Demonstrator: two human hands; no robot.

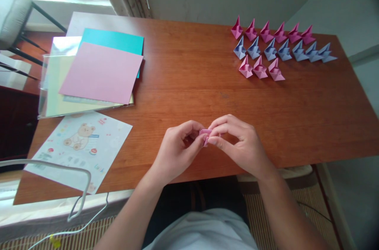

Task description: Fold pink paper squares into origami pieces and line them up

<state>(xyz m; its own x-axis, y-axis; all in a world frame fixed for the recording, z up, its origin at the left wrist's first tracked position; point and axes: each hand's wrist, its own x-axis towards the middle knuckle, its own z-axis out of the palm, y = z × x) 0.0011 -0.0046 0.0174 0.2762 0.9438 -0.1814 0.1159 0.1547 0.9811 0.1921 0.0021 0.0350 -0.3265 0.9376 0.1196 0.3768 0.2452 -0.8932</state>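
A small folded piece of pink paper (205,132) is held between my two hands, just above the table near its front edge. My left hand (180,145) pinches its left side between thumb and fingers. From the other side, the thumb and fingertips of my right hand (237,139) close on the paper too. Fingers cover much of it, so its full shape is hidden. At the back right stand rows of folded paper figures with pointed tips: dark pink ones (266,32), blue ones (270,49) and light pink ones (259,68).
Pink sheets (102,72) and a teal sheet (115,41) lie on a clear plastic sleeve (43,88) at the left. In front is a white sheet with a bear print (109,135). A pale bent tube (59,166) crosses the front left corner of the wooden table (183,68).
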